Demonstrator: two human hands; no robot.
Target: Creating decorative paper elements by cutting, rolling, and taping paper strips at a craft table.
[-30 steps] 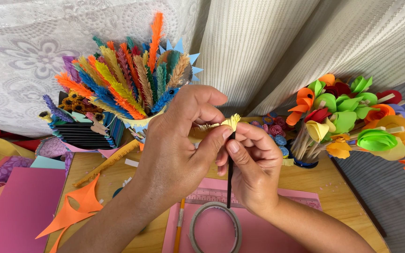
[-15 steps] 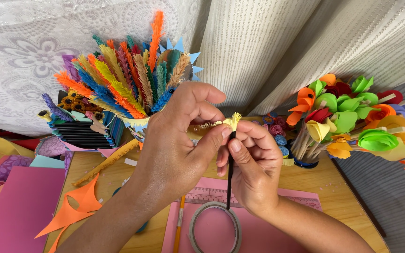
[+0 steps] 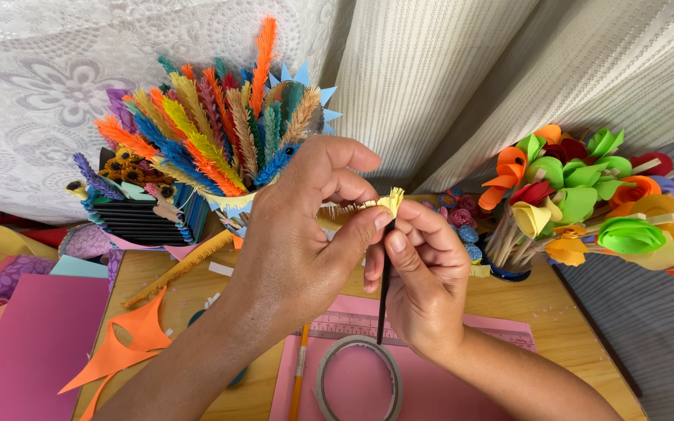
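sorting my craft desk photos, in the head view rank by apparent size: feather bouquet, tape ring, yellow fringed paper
1. feather bouquet, clearly largest
2. tape ring, though it sits nearer the camera
3. yellow fringed paper, pinched between left hand and right hand

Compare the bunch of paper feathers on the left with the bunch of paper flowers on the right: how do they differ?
The paper feathers are long, narrow and fringed, fanning upward; the paper flowers are rounded curled blooms that lean sideways. The feathers include blue and teal among orange and yellow; the flowers run to green, orange, red and yellow. The feathers stand behind the left hand, the flowers beside the right hand. Both are multicoloured paper bunches.
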